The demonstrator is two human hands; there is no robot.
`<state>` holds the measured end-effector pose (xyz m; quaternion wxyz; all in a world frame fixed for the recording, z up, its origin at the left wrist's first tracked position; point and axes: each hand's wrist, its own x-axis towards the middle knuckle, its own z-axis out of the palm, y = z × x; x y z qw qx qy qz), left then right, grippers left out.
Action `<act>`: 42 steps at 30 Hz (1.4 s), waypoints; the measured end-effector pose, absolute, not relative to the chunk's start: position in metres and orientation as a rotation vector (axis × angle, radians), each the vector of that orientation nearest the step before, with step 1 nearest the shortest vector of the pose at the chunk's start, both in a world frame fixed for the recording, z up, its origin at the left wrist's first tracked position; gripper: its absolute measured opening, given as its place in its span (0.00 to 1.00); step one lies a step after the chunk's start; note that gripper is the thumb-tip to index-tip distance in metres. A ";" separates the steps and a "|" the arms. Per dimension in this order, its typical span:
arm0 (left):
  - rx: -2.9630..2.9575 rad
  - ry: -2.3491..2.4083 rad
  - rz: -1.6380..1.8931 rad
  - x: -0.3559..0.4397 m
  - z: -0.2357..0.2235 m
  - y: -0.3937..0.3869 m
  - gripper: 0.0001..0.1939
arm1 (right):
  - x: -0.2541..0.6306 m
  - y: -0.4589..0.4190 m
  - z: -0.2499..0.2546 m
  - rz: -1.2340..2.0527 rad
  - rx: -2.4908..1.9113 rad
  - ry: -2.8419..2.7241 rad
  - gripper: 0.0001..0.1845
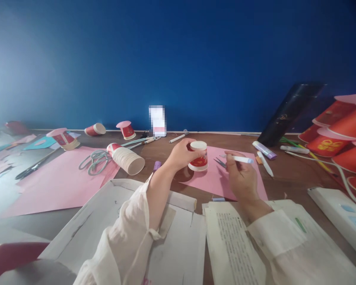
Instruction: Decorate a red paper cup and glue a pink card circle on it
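Head view: the left hand (185,154) grips the red cup (198,160) around its side, fingers and thumb closed on it. The cup sits wider end down at the left edge of a pink sheet (215,180). To its right, the right hand (245,180) pinches a white marker (241,159), its blue end pointing right. Dark blades (220,162) poke out between the hands over the sheet; whether the right hand touches them cannot be told.

A purple cap (157,166) lies left of the left wrist. Farther left, a cup stack (126,159) lies on its side, just beside a looped grey cord (95,162) on a second pink sheet. Beyond the hands, a lit phone (157,120) leans near the blue wall (190,59). Right of the pink sheet lie a glue stick (264,150) and another white marker (265,164). Farther right, a black cylinder (287,114) tilts by the wall, and red cups (329,142) form a pile. Near the person, printed pages (233,233) and a white power strip (341,213) rest on the brown table (287,182).
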<state>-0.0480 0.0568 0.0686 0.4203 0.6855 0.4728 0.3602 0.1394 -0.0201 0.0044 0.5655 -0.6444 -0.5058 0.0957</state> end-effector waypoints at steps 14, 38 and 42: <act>1.956 1.046 0.823 -0.038 0.055 0.018 0.24 | 0.149 -0.021 0.008 0.154 -1.418 -1.100 0.22; 2.083 1.067 0.711 -0.042 0.058 0.017 0.27 | 0.146 -0.025 0.015 0.144 -1.409 -1.129 0.19; 2.119 1.071 0.708 -0.043 0.061 0.017 0.26 | 0.145 -0.026 0.016 0.161 -1.409 -1.131 0.20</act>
